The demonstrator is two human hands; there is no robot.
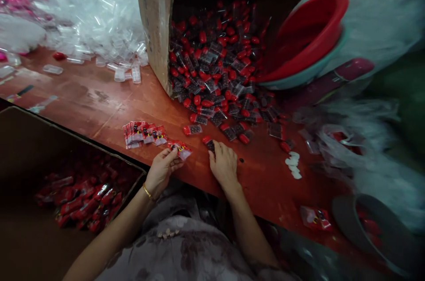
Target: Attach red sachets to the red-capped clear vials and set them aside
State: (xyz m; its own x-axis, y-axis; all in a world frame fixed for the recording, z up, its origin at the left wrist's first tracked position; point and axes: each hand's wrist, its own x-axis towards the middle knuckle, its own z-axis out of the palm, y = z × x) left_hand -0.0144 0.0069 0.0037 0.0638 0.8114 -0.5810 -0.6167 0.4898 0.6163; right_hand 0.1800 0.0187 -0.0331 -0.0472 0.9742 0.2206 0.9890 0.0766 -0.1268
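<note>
My left hand [163,166] pinches a small red printed packet [180,150] with a clear lower edge, over the table's front edge. Just left of it lies a fanned row of similar red packets [135,134]. My right hand [224,161] has its fingers closed on a small clear container with a red cap [208,142], filled with dark pieces. Near it another red-capped container [192,129] lies on the table. Behind, many such containers [212,81] spill out of a cardboard box [156,28] tipped on its side.
Clear empty containers [124,70] are heaped at the back left. A red basin [308,37] leans right of the box. White pieces [293,165] and a red packet [315,218] lie right. Below left, an open box [129,194] holds filled red packets [86,197].
</note>
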